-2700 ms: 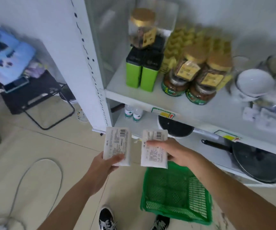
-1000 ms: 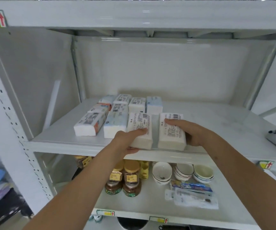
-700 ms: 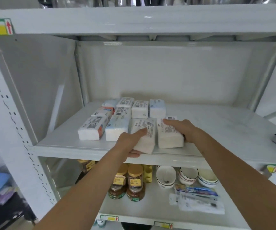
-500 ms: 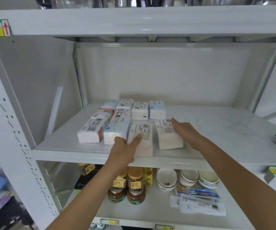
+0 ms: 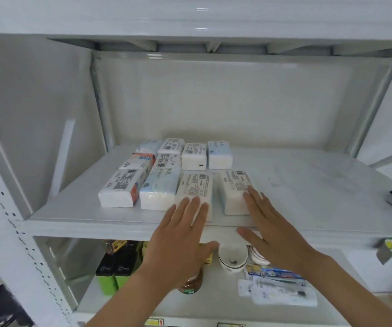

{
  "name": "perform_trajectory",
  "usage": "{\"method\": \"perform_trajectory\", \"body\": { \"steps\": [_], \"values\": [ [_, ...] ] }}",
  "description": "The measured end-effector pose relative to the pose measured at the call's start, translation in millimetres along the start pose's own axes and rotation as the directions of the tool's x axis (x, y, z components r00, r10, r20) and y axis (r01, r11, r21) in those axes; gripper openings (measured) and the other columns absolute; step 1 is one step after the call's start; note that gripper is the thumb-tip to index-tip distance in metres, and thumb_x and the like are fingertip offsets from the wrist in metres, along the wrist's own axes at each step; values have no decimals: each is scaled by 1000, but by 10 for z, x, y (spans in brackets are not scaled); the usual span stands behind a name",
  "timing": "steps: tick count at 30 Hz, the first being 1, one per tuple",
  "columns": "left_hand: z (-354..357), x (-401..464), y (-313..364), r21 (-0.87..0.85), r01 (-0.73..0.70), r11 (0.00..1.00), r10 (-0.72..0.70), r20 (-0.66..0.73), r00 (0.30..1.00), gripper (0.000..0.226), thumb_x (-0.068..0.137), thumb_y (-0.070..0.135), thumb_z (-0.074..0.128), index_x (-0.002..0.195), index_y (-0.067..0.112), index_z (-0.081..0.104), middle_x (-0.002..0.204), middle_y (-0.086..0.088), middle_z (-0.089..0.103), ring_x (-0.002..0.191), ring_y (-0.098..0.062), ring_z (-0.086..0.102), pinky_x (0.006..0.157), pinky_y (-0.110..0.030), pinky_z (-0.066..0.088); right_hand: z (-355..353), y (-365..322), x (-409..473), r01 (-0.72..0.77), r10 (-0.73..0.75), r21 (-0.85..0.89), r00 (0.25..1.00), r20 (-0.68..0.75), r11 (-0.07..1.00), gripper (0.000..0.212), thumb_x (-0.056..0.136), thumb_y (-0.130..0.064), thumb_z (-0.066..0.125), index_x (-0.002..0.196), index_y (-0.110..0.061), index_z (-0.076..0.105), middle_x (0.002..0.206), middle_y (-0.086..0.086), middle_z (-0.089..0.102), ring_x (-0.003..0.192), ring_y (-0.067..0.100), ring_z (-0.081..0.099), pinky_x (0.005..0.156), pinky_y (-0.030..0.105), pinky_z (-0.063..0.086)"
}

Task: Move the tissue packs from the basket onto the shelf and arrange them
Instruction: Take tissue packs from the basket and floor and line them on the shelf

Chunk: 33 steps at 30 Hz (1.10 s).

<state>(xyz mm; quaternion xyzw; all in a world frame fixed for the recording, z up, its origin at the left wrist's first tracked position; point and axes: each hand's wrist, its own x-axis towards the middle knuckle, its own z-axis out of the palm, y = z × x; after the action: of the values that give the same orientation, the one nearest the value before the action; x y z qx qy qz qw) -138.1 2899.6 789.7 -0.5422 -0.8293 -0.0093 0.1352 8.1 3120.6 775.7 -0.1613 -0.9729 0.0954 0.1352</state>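
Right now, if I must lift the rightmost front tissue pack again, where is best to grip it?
Grip the rightmost front pack across its two long sides near the front end, coming from the shelf's open front. It lies flat, lengthwise, with gaps both sides; the right hand is nearest.

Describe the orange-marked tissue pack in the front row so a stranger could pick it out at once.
Start at the white shelf that holds the tissue packs and follow the row along its front edge to the far left end. There lies the orange-marked pack, beside a pale blue pack. It alone in that row has an orange patch on its wrapper.
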Motion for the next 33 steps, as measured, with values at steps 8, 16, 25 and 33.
{"method": "perform_trajectory", "body": {
  "steps": [8, 16, 25, 33],
  "values": [
    [-43, 711, -216, 65, 17, 998, -21, 69, 997, 89, 97, 75, 23, 162, 13, 22, 170, -15, 22, 157, -33, 21, 128, -45, 10, 38, 1, 473, -104, 89, 119, 988, 128, 987, 97, 97, -71, 37, 164, -28, -19, 168, -16, -32, 161, 22, -12, 130, 44, 13],
    [-89, 1131, -364, 59, 30, 998, -38, 146, 989, 86, 96, 76, 27, 155, 15, 34, 165, -13, 32, 150, -31, 34, 124, -46, 22, 61, 5, 869, -98, 76, 165, 988, 135, 981, 94, 102, -61, 45, 166, -22, -11, 173, -11, -22, 162, 17, -3, 130, 42, 18],
    [-10, 1274, -638, 38, 67, 997, -73, 190, 979, 87, 95, 78, 21, 164, 25, 18, 173, -5, 15, 158, -25, 17, 126, -56, 8, 112, -61, 1127, -125, 100, 174, 985, 144, 977, 98, 100, -67, 43, 166, -20, -13, 172, -11, -25, 162, 19, -11, 131, 42, 10],
    [69, 1362, -842, -56, 93, 994, -82, 177, 981, 88, 88, 83, 23, 161, 35, 22, 172, 3, 18, 156, -23, 22, 125, -62, 5, 118, -81, 1218, -158, 129, 199, 980, 150, 967, 98, 98, -72, 39, 166, -24, -13, 172, -15, -25, 162, 19, -8, 130, 49, 15]
  ]
}}
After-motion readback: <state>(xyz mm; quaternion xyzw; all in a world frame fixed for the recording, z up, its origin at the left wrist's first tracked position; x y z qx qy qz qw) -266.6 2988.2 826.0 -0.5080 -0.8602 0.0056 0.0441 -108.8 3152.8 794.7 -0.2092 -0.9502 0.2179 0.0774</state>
